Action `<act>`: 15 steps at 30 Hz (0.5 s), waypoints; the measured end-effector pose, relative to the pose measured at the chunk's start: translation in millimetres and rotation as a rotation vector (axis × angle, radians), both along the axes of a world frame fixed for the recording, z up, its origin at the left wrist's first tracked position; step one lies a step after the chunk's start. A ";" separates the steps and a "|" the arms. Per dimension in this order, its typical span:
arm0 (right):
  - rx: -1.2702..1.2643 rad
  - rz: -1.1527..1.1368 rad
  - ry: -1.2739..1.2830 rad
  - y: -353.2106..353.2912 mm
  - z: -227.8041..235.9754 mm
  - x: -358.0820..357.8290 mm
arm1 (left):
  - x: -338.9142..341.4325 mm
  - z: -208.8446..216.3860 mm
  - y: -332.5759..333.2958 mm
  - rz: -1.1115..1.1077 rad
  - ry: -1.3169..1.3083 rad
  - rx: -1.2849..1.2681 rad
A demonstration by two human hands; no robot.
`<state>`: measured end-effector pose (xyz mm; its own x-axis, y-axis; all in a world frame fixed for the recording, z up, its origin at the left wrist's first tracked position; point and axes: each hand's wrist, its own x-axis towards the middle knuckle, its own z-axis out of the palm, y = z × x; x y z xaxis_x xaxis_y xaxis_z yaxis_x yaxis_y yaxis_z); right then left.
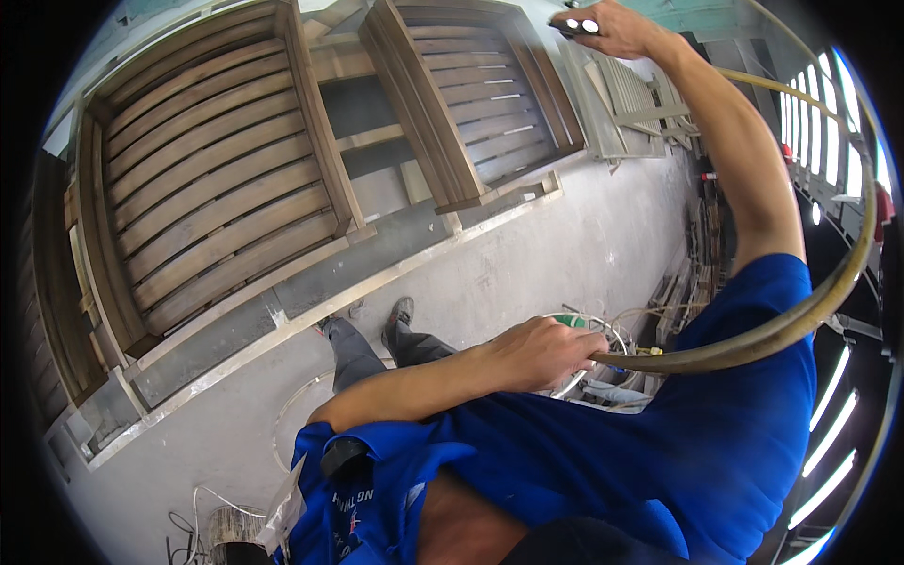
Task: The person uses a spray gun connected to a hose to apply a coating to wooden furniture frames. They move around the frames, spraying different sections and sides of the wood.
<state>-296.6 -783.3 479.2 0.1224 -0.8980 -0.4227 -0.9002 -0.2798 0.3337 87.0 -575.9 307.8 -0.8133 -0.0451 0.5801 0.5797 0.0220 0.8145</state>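
Observation:
My right arm is stretched out to the top of the view. The right hand (617,30) is closed around what looks like a spray gun (576,26), dark with two bright round ends; the rest of it is hidden by my fingers. Across my front, my left hand (551,353) grips a yellowish-brown hose (734,358), which curves away to the right and upward. Beyond the hands lie brown slatted wooden panels: a large one (221,160) at left and a smaller one (485,94) nearer the spray gun, with a slight haze over it.
A pale, long low support (311,315) carries the panels. Lighter slatted pieces (631,99) stand at upper right. Tangled pale hoses (612,330) and stacked wood (673,292) are at my right. A bucket-like container (235,527) sits at lower left on the grey floor (527,273).

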 end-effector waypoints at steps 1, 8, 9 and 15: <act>0.061 0.006 0.112 14.2 12.0 7.1 | 0.1 2.9 2.3 -0.029 0.030 0.002; -0.032 -0.835 0.041 86.6 79.3 57.3 | 0.1 31.2 18.2 -0.208 0.202 -0.035; -0.058 -0.879 0.007 85.0 79.0 53.7 | 1.3 32.1 18.0 -0.252 0.182 -0.028; 0.006 -1.056 -0.032 57.0 47.4 18.8 | 12.1 21.6 3.6 -0.275 0.071 0.019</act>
<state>-277.9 -726.3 526.6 -0.7085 -0.5534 -0.4380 -0.6963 0.6491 0.3063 99.1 -572.2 329.4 -0.7536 0.1600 0.6375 0.6177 -0.1592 0.7701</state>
